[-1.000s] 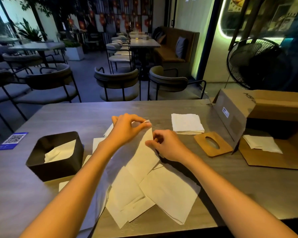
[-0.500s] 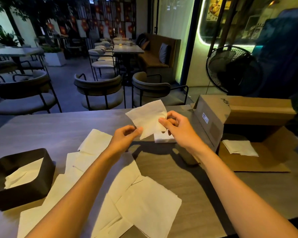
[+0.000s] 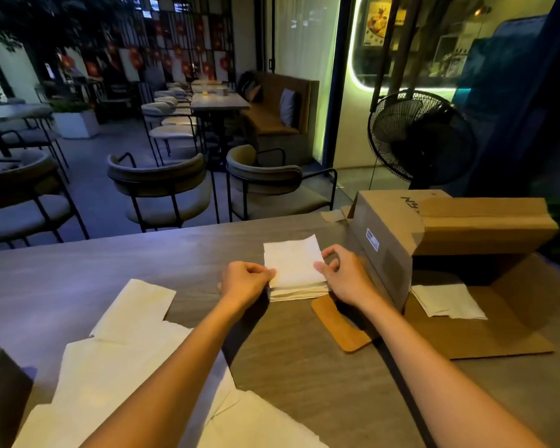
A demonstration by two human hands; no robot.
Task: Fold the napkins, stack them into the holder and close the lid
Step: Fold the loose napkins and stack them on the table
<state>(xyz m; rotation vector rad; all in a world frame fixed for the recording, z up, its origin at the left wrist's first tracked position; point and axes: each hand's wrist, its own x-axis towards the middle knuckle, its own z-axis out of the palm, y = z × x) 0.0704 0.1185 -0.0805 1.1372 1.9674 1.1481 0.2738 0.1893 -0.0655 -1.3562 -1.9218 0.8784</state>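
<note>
On grey wood table, far centre: left hand and right hand pinched side edges of folded white paper napkin atop folded pile. Best squared edges flush before release. Black holder sat well apart, near-left.

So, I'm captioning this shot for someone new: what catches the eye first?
Two bare hands, left hand and right hand, pinch a folded white napkin atop the neat napkin stack at table centre. Unfolded white napkins sprawl lower left; an open brown cardboard box lies on the right.
</note>
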